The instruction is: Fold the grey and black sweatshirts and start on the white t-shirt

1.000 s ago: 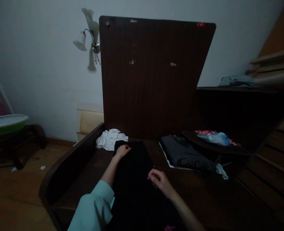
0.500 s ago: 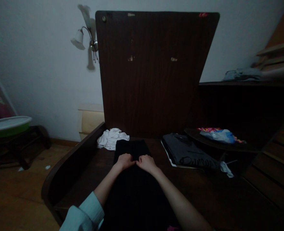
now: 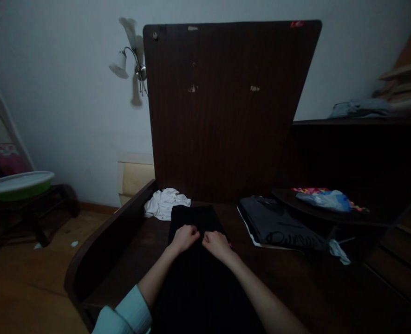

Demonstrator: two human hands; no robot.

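Note:
A long black garment [image 3: 198, 278], its shape like folded trousers, lies lengthwise on the dark wooden desktop and runs toward me. My left hand [image 3: 185, 238] rests on its upper part with fingers curled closed at the cloth. Beside it, a small gap away, my right hand [image 3: 217, 244] is likewise closed on the same garment. The fingertips of both hands are partly hidden, and folds are hard to make out in the dark fabric. Just past the garment's far left corner sits a crumpled white cloth [image 3: 165, 204].
On the right lies a dark grey folded garment [image 3: 278, 222] with black lettering. A plastic bag [image 3: 325, 200] is on a small shelf [image 3: 358, 220] behind it. An upright dark panel [image 3: 222, 120] backs the desktop; a raised side board [image 3: 101, 246] edges its left. A green basin [image 3: 20, 185] stands farther left.
My hands have moved slightly apart from each other, both still closed at the black garment. The whole view has shifted a little, so the surroundings appear farther right and lower.

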